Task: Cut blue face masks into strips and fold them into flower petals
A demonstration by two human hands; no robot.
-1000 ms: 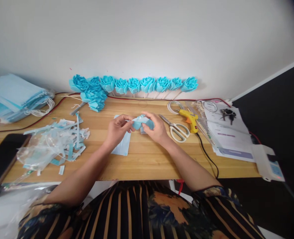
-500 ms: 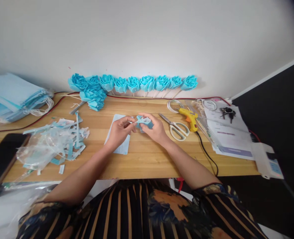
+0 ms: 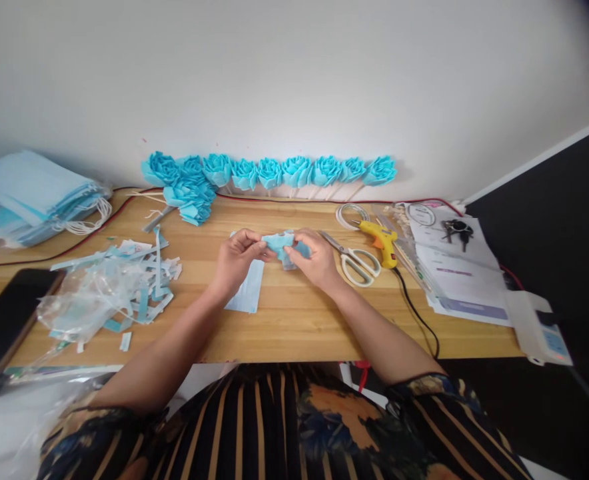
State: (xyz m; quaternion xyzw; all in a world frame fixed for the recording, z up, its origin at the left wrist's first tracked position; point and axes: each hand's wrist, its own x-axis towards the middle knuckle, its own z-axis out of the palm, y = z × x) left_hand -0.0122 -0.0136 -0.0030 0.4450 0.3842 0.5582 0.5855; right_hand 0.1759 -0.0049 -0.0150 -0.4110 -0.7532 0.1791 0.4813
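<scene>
Both hands pinch a small folded piece of light blue material (image 3: 278,245) above the wooden table. My left hand (image 3: 237,259) holds its left end between thumb and fingertips. At its right side, my right hand (image 3: 317,259) grips it with thumb and forefinger, and more blue material shows behind that thumb. A flat pale blue sheet (image 3: 246,290) lies on the table below my left hand, partly covered by it. White-handled scissors (image 3: 358,267) rest just right of my right hand, beside a yellow glue gun (image 3: 384,243).
Blue paper-like flowers (image 3: 269,173) line the wall. Blue scraps and clear plastic (image 3: 94,293), a phone (image 3: 9,320) and stacked blue sheets (image 3: 34,190) are at the left. Printed papers (image 3: 454,267), keys (image 3: 458,232) and a white power strip (image 3: 537,327) are at the right.
My left hand has moved slightly left, away from my right hand. The blue piece now shows broader and more spread between them. The whole view has shifted slightly.
</scene>
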